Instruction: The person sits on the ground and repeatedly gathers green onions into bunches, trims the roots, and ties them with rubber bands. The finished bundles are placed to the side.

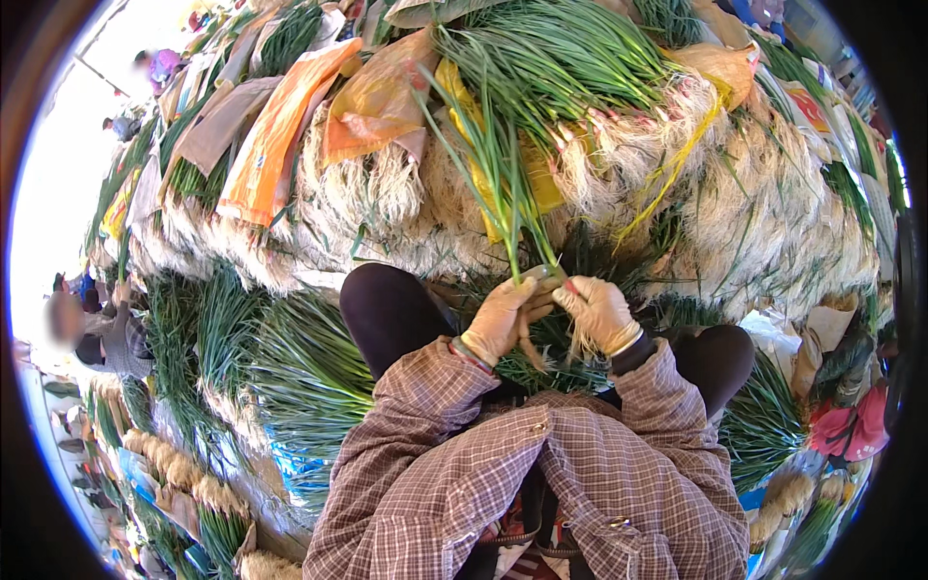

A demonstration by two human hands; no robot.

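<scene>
In thin pale gloves, my left hand [505, 313] and my right hand [599, 310] come close together above my lap. Green onion stalks [500, 206] run up and away from them, each hand closed around part of the bunch. White roots [580, 341] dangle below my right fingers, and a brownish strand hangs by my left. Just beyond lies a loose heap of green onions [573, 65], with pinkish bulbs and long stringy roots [638, 156] facing me. Yellow plastic sacking [540, 181] shows under that heap. My fingers hide the bulbs they grip.
A bank of rooted onion bundles [776, 217] curves across the front, partly covered by an orange woven sack [279, 145]. Piles of greens [312, 355] lie at my left, with more greens [761, 420] at my right. Another person [119, 337] sits at the far left.
</scene>
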